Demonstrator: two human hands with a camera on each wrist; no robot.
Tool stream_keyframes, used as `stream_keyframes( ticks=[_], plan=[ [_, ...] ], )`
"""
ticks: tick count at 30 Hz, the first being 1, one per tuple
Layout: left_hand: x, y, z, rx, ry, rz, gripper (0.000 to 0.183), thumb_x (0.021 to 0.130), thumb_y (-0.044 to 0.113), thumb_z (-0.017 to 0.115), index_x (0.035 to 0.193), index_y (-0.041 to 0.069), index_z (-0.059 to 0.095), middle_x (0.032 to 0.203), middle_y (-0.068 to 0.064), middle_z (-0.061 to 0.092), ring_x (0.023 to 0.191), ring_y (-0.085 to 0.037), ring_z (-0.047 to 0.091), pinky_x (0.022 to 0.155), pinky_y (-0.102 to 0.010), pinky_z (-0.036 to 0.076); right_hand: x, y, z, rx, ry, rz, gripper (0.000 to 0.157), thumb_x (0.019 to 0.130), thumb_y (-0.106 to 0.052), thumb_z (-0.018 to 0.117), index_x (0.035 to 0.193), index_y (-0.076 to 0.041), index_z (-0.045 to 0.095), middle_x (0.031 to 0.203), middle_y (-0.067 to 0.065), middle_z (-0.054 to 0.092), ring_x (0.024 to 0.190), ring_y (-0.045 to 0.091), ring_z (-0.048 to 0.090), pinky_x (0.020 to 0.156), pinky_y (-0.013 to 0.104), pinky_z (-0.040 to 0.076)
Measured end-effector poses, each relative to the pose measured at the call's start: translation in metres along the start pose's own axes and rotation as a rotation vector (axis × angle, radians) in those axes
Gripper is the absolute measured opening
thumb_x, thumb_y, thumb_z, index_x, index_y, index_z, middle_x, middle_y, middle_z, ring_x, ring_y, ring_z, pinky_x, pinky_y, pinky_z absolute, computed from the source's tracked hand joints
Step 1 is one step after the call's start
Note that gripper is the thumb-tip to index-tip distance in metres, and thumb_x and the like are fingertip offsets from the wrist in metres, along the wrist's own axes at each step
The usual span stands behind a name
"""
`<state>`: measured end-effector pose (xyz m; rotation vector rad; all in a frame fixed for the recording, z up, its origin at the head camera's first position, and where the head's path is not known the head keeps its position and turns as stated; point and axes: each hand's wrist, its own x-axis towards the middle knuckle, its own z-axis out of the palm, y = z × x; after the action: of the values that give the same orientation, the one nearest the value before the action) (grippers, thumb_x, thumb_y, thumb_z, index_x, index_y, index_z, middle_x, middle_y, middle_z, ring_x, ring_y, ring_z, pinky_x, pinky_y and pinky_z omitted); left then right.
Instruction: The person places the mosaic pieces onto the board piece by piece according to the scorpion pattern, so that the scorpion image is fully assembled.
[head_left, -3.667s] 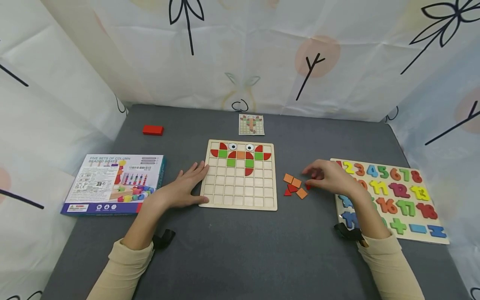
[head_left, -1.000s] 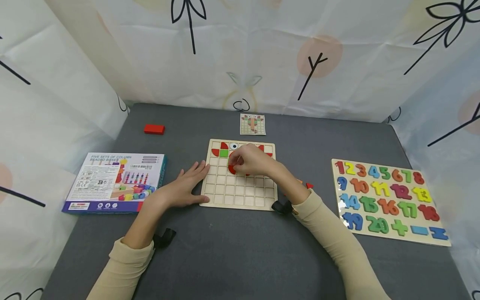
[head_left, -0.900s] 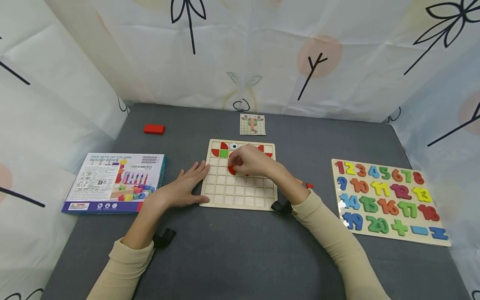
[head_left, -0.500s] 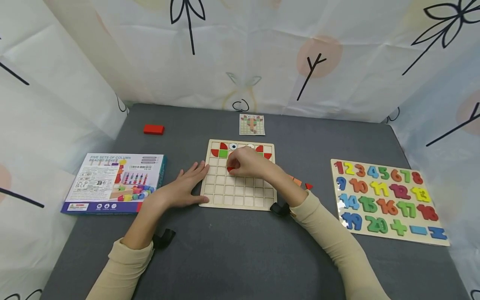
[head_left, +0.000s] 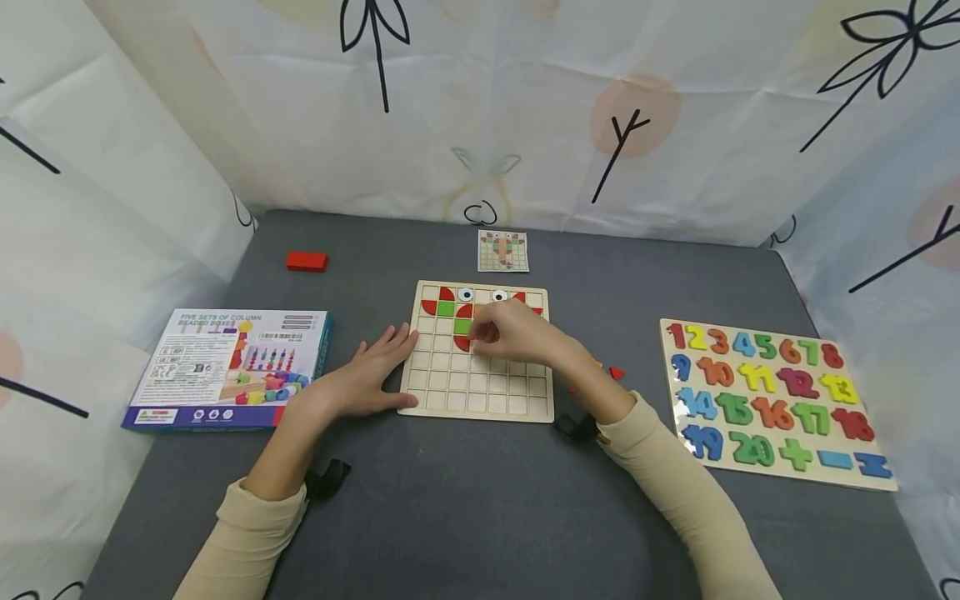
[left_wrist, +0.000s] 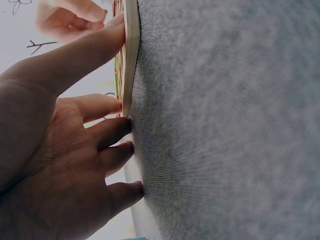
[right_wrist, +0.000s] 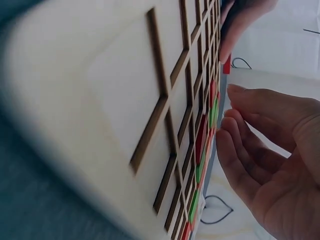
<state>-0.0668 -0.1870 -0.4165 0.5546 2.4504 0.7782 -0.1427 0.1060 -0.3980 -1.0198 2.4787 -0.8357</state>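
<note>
A wooden grid board [head_left: 447, 402] lies in the middle of the table, with red, green and orange flat pieces and two eye pieces in its upper cells. My left hand [head_left: 369, 373] is spread flat, thumb and index finger touching the board's left edge, the other fingertips on the table. Above the board hovers my right hand [head_left: 517, 335], fingers loosely bent with a gap to the thumb and nothing between them in the right wrist view. Beside its fingertips a red quarter-circle piece [head_left: 462, 343] sits under a green square [head_left: 462, 327]. Cells beneath the right hand are hidden.
Behind the board lies a pattern card [head_left: 503, 252]. A red block [head_left: 307, 262] stands at back left, above a boxed bead set [head_left: 232, 367]. To the right are a red triangle [head_left: 617, 373], other loose pieces mostly hidden by the forearm, and a number puzzle board [head_left: 776, 404].
My right hand went from the loose pieces to the board, and a red quarter-circle now fills the cell below the left green square. Lately it drew slightly rightward off that piece. My left hand stayed put.
</note>
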Motion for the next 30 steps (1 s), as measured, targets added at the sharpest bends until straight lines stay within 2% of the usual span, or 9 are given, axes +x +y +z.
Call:
stream_keyframes(
  ticks=[3,9,11,16,21,25,30],
  plan=[
    [0.001,-0.002,0.001,0.002,0.002,-0.001,0.107,0.098,0.043,0.081,0.174,0.007,0.016,0.183,-0.021,0.007,0.171,-0.048,0.000,0.131,-0.079,0.001,-0.015,0.006,-0.005,0.045,0.016,0.020,0.013,0.095,-0.009,0.081,0.107,-0.005,0.082,0.098,0.005,0.081,0.086,0.013,0.074,0.083,0.029,0.063],
    [0.011,-0.025,0.012,-0.001,0.023,-0.004,0.110,0.095,0.050,0.081,0.176,0.015,0.014,0.185,-0.013,0.007,0.173,-0.040,-0.001,0.134,-0.075,0.001,-0.049,0.020,-0.014,0.087,0.041,0.078,0.013,0.095,-0.011,0.084,0.107,-0.007,0.083,0.097,0.003,0.081,0.084,0.011,0.073,0.080,0.028,0.063],
    [0.012,-0.027,0.013,-0.001,0.027,0.013,0.110,0.095,0.053,0.080,0.176,0.015,0.015,0.185,-0.014,0.008,0.173,-0.042,0.001,0.132,-0.077,0.002,-0.061,0.026,-0.016,0.094,0.043,0.103,0.013,0.095,-0.011,0.083,0.108,-0.008,0.083,0.097,0.003,0.081,0.084,0.010,0.072,0.080,0.027,0.062],
    [0.007,-0.016,0.006,-0.012,0.014,0.017,0.109,0.095,0.049,0.081,0.175,0.012,0.016,0.184,-0.018,0.008,0.172,-0.045,0.001,0.130,-0.079,0.002,-0.087,0.043,-0.021,0.092,0.059,0.150,0.018,0.094,-0.010,0.084,0.111,-0.006,0.081,0.102,0.005,0.080,0.088,0.012,0.071,0.082,0.030,0.063],
    [0.002,-0.002,0.000,0.007,-0.004,-0.019,0.106,0.098,0.039,0.081,0.174,0.007,0.015,0.184,-0.019,0.006,0.171,-0.046,0.000,0.132,-0.077,0.001,-0.105,0.057,-0.028,0.006,0.116,0.181,0.022,0.093,-0.008,0.085,0.113,-0.003,0.080,0.101,0.009,0.077,0.088,0.017,0.068,0.080,0.031,0.060],
    [0.000,0.001,-0.001,0.007,-0.004,-0.021,0.105,0.098,0.038,0.081,0.174,0.006,0.016,0.184,-0.020,0.006,0.171,-0.047,0.000,0.132,-0.077,0.001,-0.113,0.067,-0.032,-0.033,0.110,0.217,0.021,0.094,-0.010,0.084,0.113,-0.003,0.079,0.099,0.009,0.076,0.090,0.019,0.069,0.080,0.031,0.058],
    [0.000,0.001,0.000,-0.002,-0.008,-0.021,0.106,0.098,0.038,0.081,0.175,0.007,0.015,0.184,-0.021,0.006,0.171,-0.047,0.000,0.132,-0.077,0.001,-0.116,0.073,-0.035,-0.010,0.066,0.247,0.024,0.093,-0.012,0.085,0.114,-0.004,0.079,0.099,0.008,0.077,0.092,0.019,0.069,0.082,0.032,0.058]
  ],
)
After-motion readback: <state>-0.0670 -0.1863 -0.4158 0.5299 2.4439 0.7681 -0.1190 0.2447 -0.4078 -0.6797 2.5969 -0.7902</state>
